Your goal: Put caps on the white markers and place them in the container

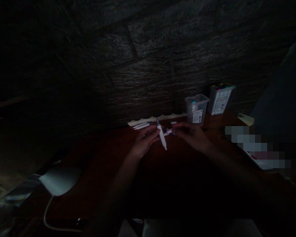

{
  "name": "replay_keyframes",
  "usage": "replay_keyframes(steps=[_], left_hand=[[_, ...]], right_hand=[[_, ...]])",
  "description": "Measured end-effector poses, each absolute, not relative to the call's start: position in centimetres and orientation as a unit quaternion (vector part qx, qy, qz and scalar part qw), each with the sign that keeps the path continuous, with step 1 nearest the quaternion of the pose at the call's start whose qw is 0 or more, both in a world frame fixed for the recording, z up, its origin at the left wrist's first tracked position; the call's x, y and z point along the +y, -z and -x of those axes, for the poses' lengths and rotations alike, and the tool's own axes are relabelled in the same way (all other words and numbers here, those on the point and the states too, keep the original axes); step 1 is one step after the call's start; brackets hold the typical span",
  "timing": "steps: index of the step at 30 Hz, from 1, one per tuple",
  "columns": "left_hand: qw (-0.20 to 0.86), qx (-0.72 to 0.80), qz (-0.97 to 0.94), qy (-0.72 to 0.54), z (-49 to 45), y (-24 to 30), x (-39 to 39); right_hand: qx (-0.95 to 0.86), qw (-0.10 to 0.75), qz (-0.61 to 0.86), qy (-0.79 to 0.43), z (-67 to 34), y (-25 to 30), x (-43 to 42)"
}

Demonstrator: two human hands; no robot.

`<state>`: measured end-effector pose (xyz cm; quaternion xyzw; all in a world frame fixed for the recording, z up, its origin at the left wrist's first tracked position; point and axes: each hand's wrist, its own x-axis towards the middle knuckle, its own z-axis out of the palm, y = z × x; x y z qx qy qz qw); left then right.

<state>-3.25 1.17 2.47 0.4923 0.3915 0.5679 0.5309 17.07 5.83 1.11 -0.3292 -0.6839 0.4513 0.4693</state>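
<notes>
Between the thumb and fingers of my left hand [145, 139] is a white marker [162, 140], its dark pointed tip slanting upward and its narrow end down. My right hand [192, 135] is closed in a pinch on a small white cap-like piece [169, 131], just right of the marker and apart from it. Its exact shape is hard to make out in the dark. Behind my left hand, slim white pens [141, 125] lie on the desk. Another short white piece [173, 122] lies beyond my right fingertips.
A clear plastic box [196, 108] holding some markers stands behind my right hand. Beside it is a fuller box of coloured-end markers [219, 100]. A stone-patterned wall [153, 75] rises behind the reddish desk [98, 158]. At left sits a white object [60, 181] with a cable [46, 214].
</notes>
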Motion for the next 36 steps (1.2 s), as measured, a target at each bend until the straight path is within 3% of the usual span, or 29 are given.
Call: replay_keyframes(steps=[6,9,14,18,29,36], left_hand=[[0.515,0.409,-0.475,-0.584,3.5,-2.3,1.5],[0.501,0.408,-0.469,-0.602,3.7,-2.0,1.7],[0.487,0.405,-0.438,-0.638,3.6,-1.9,1.9],[0.483,0.392,-0.427,-0.656,3.5,-2.2,1.9],[0.472,0.412,-0.481,-0.613,2.2,-2.4,1.1],[0.308,0.506,-0.63,-0.502,0.2,0.6,1.8]], right_hand=[[-0.823,0.325,0.358,-0.299,-17.1,-0.3,5.7],[-0.843,0.3,0.348,-0.28,-16.9,0.3,5.7],[-0.844,0.303,0.317,-0.309,-17.1,0.7,6.1],[-0.798,0.332,0.301,-0.403,-17.6,-0.1,6.2],[-0.705,0.402,0.271,-0.517,-16.4,-1.3,4.8],[-0.587,0.454,0.318,-0.59,-18.9,-2.9,6.7]])
